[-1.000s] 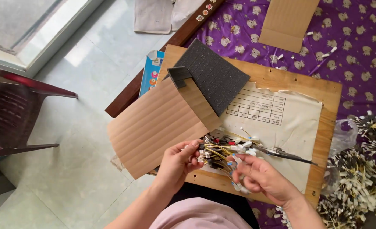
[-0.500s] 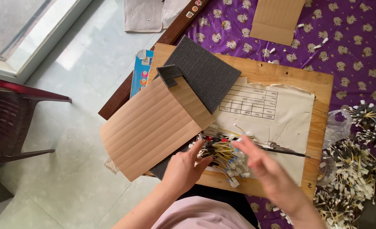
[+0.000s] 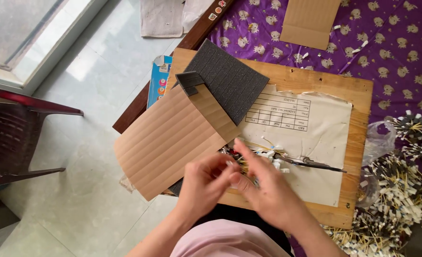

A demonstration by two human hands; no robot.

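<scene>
My left hand and my right hand meet over the near edge of a wooden board. Both are blurred. Between them lies a small bundle of thin coloured wires with white connectors; my fingers are closed around part of it. A thin dark tool lies on the torn paper sheet just right of the wires. A ribbed cardboard sheet lies to the left of my left hand, overlapped by a dark foam pad.
A heap of finished wire pieces with white tips lies at the right on a purple patterned cloth. A folded cardboard piece rests at the top. A dark red chair stands on the tiled floor at the left.
My right hand has moved left across the wires to meet my left hand, covering most of the bundle. The view has shifted slightly.
</scene>
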